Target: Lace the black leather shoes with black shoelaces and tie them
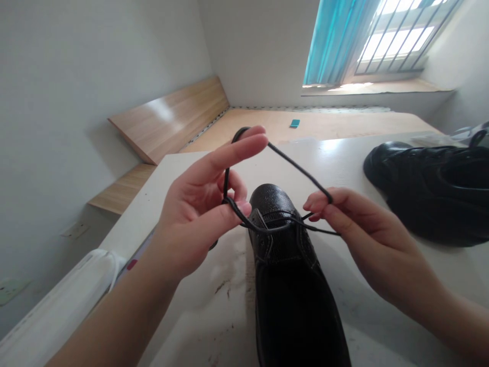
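Observation:
A black leather shoe stands on the white table with its toe pointing away from me and its dark opening towards me. Its black shoelace is raised in a wide loop over the front of the shoe. My left hand has the lace running round its extended fingers, while its thumb and a bent finger press on a strand. Between thumb and fingertips, my right hand pinches the lace to the right of the shoe. Other strands cross above the tongue.
Another black shoe sits at the right on the white table. Behind lie a wooden bed board with a small teal item and a leaning wooden panel. A white object is at lower left.

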Motion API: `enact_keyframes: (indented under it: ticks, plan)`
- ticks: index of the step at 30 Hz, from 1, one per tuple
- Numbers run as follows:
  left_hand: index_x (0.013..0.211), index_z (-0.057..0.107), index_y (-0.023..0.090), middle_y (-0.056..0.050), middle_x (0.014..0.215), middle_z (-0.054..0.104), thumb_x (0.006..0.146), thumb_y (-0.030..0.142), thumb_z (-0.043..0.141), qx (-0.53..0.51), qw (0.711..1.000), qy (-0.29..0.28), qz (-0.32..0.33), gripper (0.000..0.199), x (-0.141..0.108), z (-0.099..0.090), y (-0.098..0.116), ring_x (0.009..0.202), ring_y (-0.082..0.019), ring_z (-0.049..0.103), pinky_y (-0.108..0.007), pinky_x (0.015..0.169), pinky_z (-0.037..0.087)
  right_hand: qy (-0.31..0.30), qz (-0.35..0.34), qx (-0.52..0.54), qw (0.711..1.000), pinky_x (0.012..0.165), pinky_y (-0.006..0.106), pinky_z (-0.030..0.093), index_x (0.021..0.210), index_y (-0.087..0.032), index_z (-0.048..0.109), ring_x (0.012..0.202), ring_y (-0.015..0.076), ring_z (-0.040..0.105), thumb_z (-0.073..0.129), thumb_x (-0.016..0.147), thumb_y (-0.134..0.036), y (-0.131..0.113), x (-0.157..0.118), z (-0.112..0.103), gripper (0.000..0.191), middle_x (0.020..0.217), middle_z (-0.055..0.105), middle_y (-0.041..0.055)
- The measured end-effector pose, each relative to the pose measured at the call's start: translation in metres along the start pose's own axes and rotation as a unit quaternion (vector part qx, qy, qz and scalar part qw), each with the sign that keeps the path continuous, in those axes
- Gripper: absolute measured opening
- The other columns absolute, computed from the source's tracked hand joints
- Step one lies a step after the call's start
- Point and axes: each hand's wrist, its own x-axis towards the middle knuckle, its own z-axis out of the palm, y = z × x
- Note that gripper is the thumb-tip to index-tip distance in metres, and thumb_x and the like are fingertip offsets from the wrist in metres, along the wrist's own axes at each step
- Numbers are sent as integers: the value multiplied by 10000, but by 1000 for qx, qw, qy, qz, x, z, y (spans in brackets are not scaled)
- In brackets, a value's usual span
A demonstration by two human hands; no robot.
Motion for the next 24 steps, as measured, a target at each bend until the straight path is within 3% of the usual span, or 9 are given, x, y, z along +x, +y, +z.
enact_keyframes:
  ticks: [3,5,8,12,14,16,18,20,24]
  plan:
    - [1092,755,383,48,1227,682,807,85,684,36,999,1,-11,418,-3,1,-1,687,-98,492,-244,599,456,39,21,63,997,692,281,535,903,-270,634,673,144,599,561,992,-310,-5,0,-4,122,668,583,-37]
    - [1062,759,349,23,1056,716,829,123,693,73,997,-4,-13,331,-4,2,-2,665,-107,469,-253,568,419,59,13,44,997,570,272,507,918,-280,622,536,136,508,552,996,-333,-8,-1,-6,118,576,478,-58]
    - [1058,755,313,11,906,700,871,172,674,130,991,-20,-28,248,-4,3,-2,659,-115,450,-258,539,379,19,-42,-115,992,487,261,429,941,-265,637,525,131,507,533,994,-310,-10,-1,-9,125,639,555,-33]
    - [1004,755,289,17,849,684,890,186,653,159,985,-41,-46,184,-4,4,-1,692,-116,479,-258,568,384,-107,-69,-332,935,586,317,429,1085,-235,647,650,178,642,468,1005,-298,-4,-1,-10,205,893,718,40]
    - [980,752,280,15,837,680,898,196,642,153,986,-44,-55,161,-5,4,-1,735,-123,515,-259,581,383,-107,-47,-384,916,543,319,370,1036,-229,657,544,180,597,438,1012,-369,-1,1,-11,261,739,700,23]
    - [958,751,272,9,835,677,899,206,638,150,986,-40,-65,144,-5,4,-2,786,-135,550,-259,586,379,-91,-32,-407,908,484,303,284,792,-222,628,436,154,476,433,997,-462,-1,4,-12,371,532,565,-12]
    - [932,750,262,5,821,672,896,212,638,147,986,-35,-69,127,-5,4,-3,821,-146,572,-261,595,379,-96,-19,-390,916,446,293,212,586,-218,477,405,125,347,434,979,-524,-2,7,-13,499,449,397,-33]
    - [921,748,253,5,810,672,894,212,635,146,986,-34,-70,123,-4,4,-4,826,-148,576,-264,610,385,-129,8,-317,939,425,284,207,539,-216,395,431,116,298,427,978,-555,-4,10,-14,556,468,315,-40]
    - [924,743,233,-1,817,669,885,209,626,148,985,-46,-78,125,-4,5,-3,805,-149,567,-270,620,395,-127,14,-125,984,479,262,359,541,-202,459,529,122,411,508,966,-544,-8,12,-15,548,576,412,-19]
